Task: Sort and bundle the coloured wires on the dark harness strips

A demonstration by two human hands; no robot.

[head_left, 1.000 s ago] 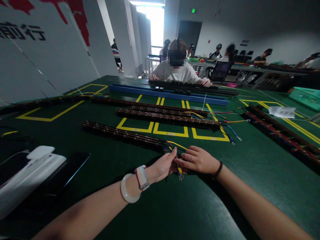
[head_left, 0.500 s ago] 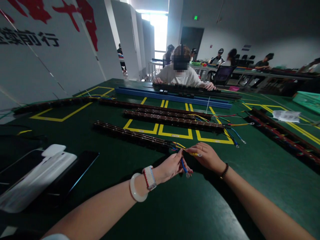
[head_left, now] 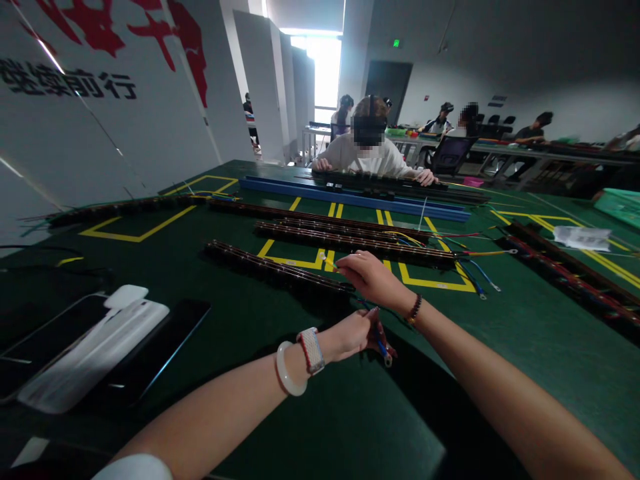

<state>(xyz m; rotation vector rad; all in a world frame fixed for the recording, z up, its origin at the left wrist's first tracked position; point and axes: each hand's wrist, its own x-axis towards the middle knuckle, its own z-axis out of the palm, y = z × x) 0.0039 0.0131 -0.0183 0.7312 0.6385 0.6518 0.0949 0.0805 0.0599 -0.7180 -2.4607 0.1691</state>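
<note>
1. The dark strip lies on the table, beyond the left grip and stretching away to its left, with its near end close to both grips. It looks long and stiff, probably modest in weight (a guess from its slimness); two holds spread along the body should keep it level, rather than tugging on its leads.

2. The yellow lead pokes out leftward from the right grip. It is likely light and springy, with a smooth sheath that could slip; a pinch just behind its tip should steer it best.

3. The left grip has its fingers together, clamped on the blue lead.

4. The right grip, just beyond the left one, is pinched on the yellow lead.

5. The blue lead emerges from the left grip toward the wearer, ending in a metal ring terminal. The cable should bend easily, the terminal hardly; hold the sheath behind it.
</note>
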